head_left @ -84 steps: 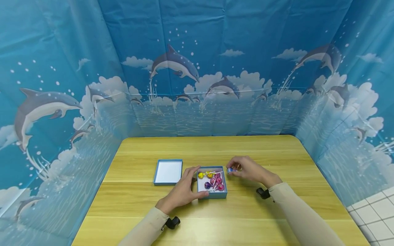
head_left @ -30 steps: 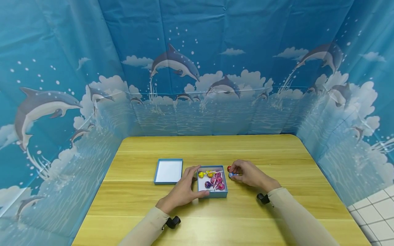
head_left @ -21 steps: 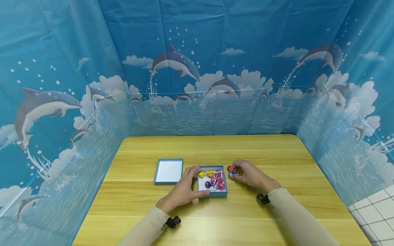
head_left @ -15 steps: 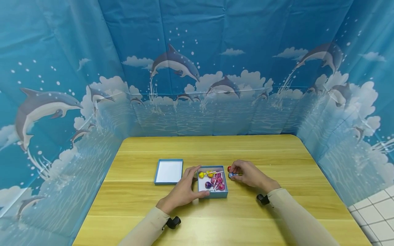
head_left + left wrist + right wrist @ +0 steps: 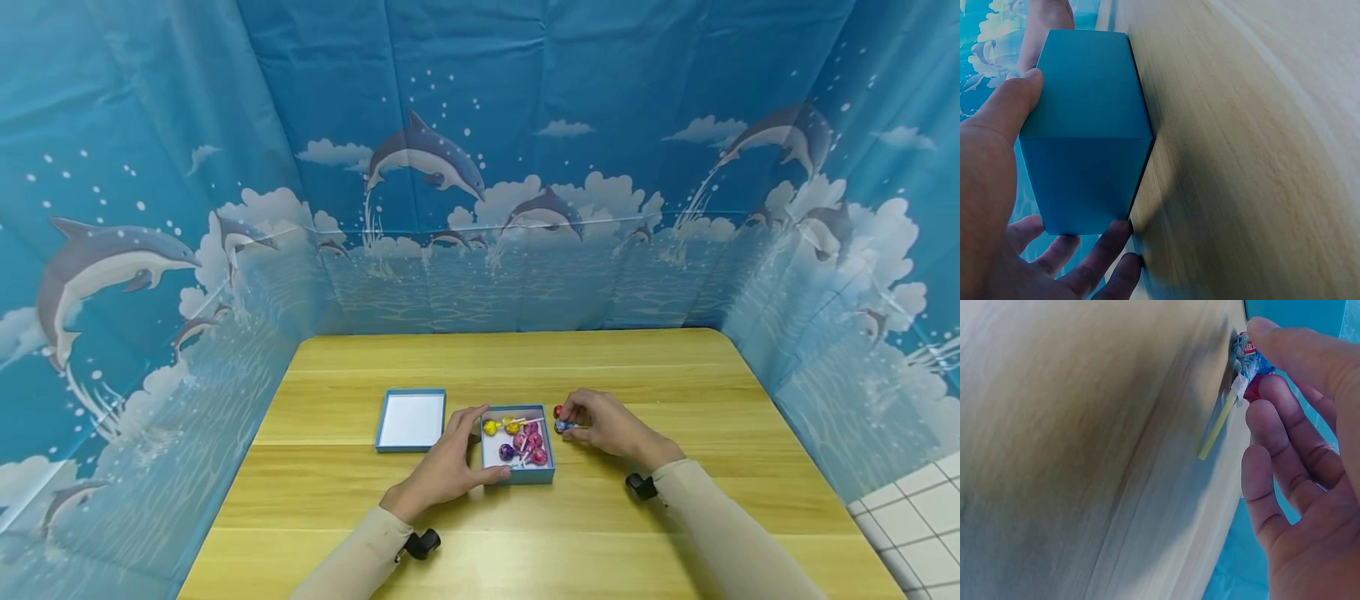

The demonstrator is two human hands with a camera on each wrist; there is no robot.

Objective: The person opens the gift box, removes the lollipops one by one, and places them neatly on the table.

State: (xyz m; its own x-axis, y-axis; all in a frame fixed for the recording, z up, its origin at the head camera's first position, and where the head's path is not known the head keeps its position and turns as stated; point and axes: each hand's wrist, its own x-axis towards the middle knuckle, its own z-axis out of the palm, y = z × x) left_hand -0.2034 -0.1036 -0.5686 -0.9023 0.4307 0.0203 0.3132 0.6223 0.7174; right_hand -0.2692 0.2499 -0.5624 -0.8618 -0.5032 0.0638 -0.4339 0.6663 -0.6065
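A small blue box [image 5: 517, 477] on the wooden table [image 5: 675, 375] holds several wrapped lollipops [image 5: 521, 440], pink, purple and yellow. My left hand [image 5: 489, 442] grips the box's left side, thumb on the near wall. The left wrist view shows the box [image 5: 1085, 131] between the thumb and fingers of that hand [image 5: 1079, 156]. Just right of the box, my right hand [image 5: 570, 419] pinches a blue-wrapped lollipop [image 5: 561, 427] low over the table. A red lollipop [image 5: 557, 411] sits beside it. In the right wrist view the blue lollipop [image 5: 1249, 353] is under the thumb, its stick [image 5: 1216, 428] pointing away.
The box's lid [image 5: 410, 419] lies upturned on the table, left of the box. A blue dolphin-print cloth [image 5: 480, 208] walls the table at the back and on both sides. A white tiled floor [image 5: 915, 517] shows at the lower right.
Since 2.8 s ago my right hand has drawn slightly nearer with the blue lollipop, beside the box's right wall. Over the last second both hands have barely moved.
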